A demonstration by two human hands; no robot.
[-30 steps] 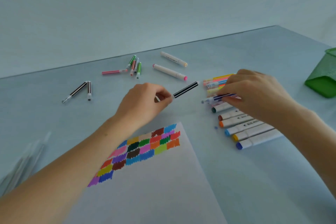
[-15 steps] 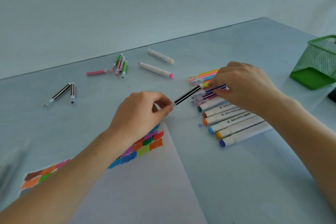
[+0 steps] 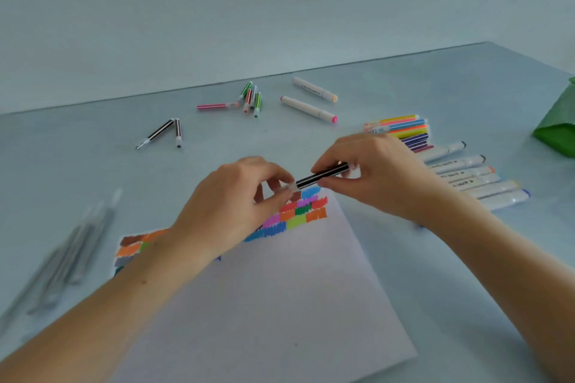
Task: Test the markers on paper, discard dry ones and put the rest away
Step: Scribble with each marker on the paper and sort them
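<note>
Black pen [image 3: 322, 176] held in mid-air just above the far edge of the paper [image 3: 280, 289], between both hands, tilted up toward 2 o'clock.

Left hand [image 3: 236, 208]: thumb and forefinger pinch the clear cap end at the pen's lower tip, other fingers curled loosely. Right hand [image 3: 373, 177]: fingertips and thumb pinch the barrel's upper half. Looks like the cap is about to be pulled off or pushed on; I cannot tell which.

Handling, as I judge it: thin plastic barrel, very light, stiff, smooth and a bit slippery. Best held as now, one pinch on the cap, one on the mid-barrel, pulling straight along the axis. A twist or bend could send the cap flying. Not fragile, though the tip would blunt if jabbed hard.

Look: slim black barrel with fine white stripes lengthwise, translucent cap.

Around it: colour swatches [image 3: 298, 211] in blocks along the paper's far edge, directly under the pen. At 2 o'clock of the hands, a row of slim pens [image 3: 401, 129] and fat white markers [image 3: 479, 177]. At 11 o'clock, two loose black pens [image 3: 161, 134]; at 12, a small cluster [image 3: 249, 98] and two white markers [image 3: 308, 109]. Green bin [image 3: 557, 130] at 3 o'clock, table edge.
</note>
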